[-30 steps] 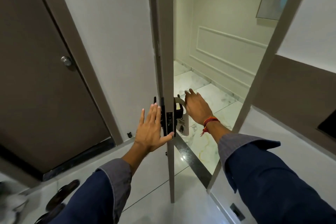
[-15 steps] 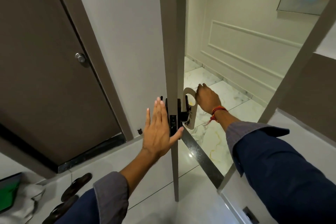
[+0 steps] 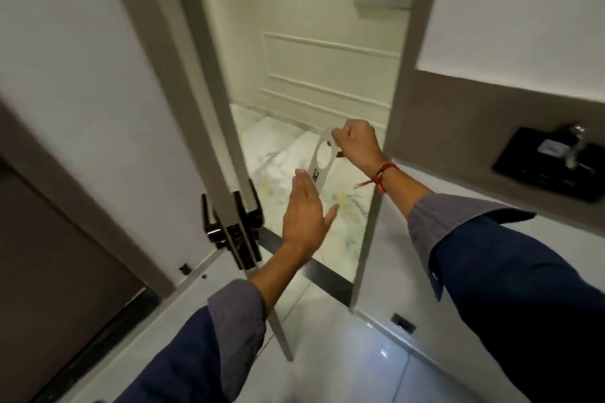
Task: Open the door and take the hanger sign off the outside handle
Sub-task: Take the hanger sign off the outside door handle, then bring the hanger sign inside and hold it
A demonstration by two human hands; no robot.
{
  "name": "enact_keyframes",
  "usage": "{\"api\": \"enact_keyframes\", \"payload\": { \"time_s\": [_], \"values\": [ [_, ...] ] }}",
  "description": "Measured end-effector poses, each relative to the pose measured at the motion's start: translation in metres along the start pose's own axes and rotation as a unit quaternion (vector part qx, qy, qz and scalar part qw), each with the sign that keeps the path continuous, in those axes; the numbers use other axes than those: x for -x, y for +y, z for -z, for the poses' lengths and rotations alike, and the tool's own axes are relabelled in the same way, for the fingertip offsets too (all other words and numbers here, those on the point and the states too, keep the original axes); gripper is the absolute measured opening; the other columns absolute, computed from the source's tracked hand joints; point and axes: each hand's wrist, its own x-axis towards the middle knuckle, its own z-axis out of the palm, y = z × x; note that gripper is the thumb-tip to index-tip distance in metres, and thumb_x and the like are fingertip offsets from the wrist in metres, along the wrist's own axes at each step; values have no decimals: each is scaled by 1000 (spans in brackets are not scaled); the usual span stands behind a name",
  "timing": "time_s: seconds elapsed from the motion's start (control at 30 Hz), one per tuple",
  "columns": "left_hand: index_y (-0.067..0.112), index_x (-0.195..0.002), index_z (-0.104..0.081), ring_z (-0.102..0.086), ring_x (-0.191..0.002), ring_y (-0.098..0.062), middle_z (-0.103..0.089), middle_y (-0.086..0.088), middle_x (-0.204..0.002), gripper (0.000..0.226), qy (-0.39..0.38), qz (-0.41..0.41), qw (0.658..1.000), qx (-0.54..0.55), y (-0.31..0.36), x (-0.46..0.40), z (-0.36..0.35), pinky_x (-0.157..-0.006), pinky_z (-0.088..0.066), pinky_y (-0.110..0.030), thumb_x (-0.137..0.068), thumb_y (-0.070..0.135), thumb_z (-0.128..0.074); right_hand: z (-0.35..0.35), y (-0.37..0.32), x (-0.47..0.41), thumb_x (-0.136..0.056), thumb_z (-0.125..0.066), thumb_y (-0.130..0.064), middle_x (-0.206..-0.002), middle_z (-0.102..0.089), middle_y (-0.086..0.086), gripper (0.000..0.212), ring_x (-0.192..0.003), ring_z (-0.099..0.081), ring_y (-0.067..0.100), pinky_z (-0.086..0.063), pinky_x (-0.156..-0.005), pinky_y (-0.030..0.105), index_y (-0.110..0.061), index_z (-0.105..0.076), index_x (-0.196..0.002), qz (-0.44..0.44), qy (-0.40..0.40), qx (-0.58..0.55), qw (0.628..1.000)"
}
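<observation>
A person stands at an open, pale grey-edged door [image 3: 209, 114], seen edge-on from a head-worn camera, with the marbled white corridor floor [image 3: 281, 154] showing through the gap. The right hand [image 3: 357, 145], a red thread tied at its wrist, is clenched around the top edge of a flat grey card hanger sign [image 3: 319, 170] with a round cut-out hole, holding it up in the doorway, well clear of the black lever handle [image 3: 257, 206] on the door's outer face. Gripped at the top, the sign hangs freely and its hole stays open to view; the handle's lever appears bare, which suggests the sign is already off it. The left hand [image 3: 306, 214] is spread flat and grasps nothing, hovering just beside the door's free edge and directly below the sign, its fingertips overlapping the card's lower end in this view; whether they touch cannot be told. That placing seems meant either to steady the door or to receive the sign. The task looks essentially complete.
</observation>
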Motion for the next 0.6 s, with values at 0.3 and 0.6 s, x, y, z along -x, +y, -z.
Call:
{"api": "enact_keyframes", "payload": {
  "time_s": [0.3, 0.6],
  "values": [
    [-2, -118, -71, -76, -101, -38, -77, -22, -115, 22, -269, 20, 899, 344, 81, 14, -120, -88, -63, -45, -104, 12, -60, 150, 156, 145, -102, -58, -27, -96, -71, 18, 21, -86, -67, 33, -54, -73, 50, -6, -58, -97, -198, 80, -39, 976],
    [8, -123, -72, -79, -94, -25, -80, -11, -115, 25, -595, -51, 724, 344, 326, 140, -258, -78, -66, -37, -98, 9, -68, 343, 305, 437, -95, -74, -14, -120, -77, 14, 33, -97, -79, 33, -66, -80, 52, -13, -68, -127, -414, 74, -118, 900]
  ]
}}
